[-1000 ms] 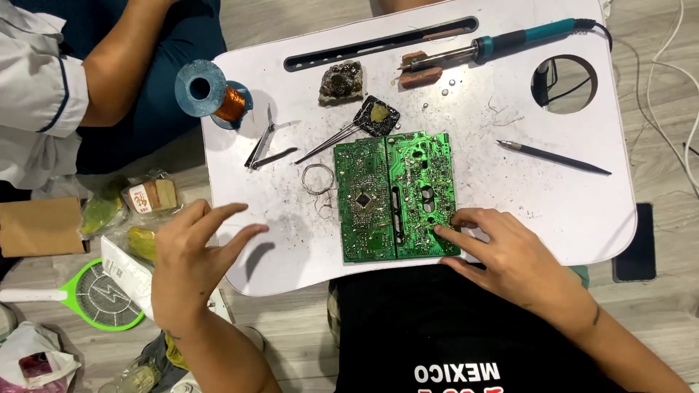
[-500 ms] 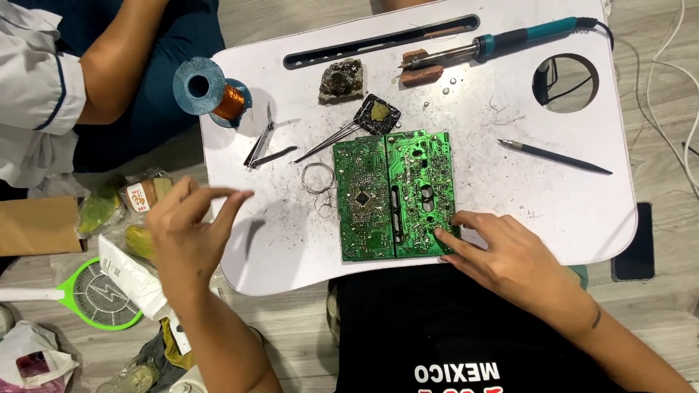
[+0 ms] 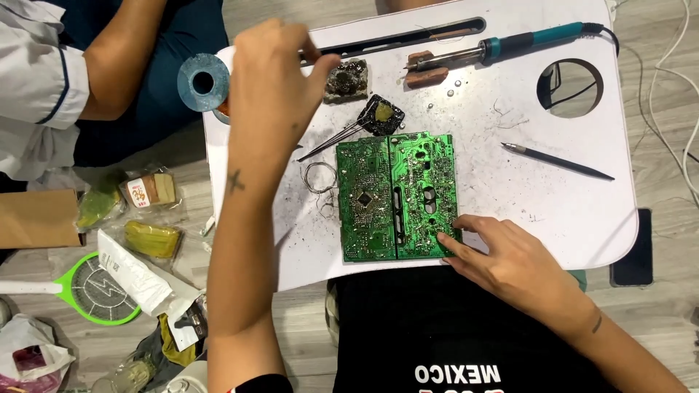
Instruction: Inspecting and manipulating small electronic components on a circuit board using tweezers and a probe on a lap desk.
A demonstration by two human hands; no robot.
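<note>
- Green circuit board (image 3: 397, 196): lies flat, solder side up, near the middle of the white lap table (image 3: 568, 211), close to its near edge.
- Right hand (image 3: 510, 258): at the board's 4 o'clock corner, fingers loosely spread, fingertips pressing on the board's edge; nothing grasped.
- Left hand (image 3: 273, 80): raised over the table at the board's 10 o'clock, fingers curled, thumb toward the long black slot (image 3: 393, 42); whether it holds anything cannot be told.
- Tweezers (image 3: 331, 142) and a small flux tin (image 3: 382, 115): just off the board's 11 o'clock corner; a solder wire loop (image 3: 319, 177) at 9 o'clock.
- Soldering iron (image 3: 502, 47): at 1 o'clock, tip on a brown rest.
- Dark probe (image 3: 557, 161): at 3 o'clock, well apart.
- Blue spool (image 3: 202, 81): at the table's 10 o'clock edge, beside another person's arm (image 3: 127, 65).
</note>
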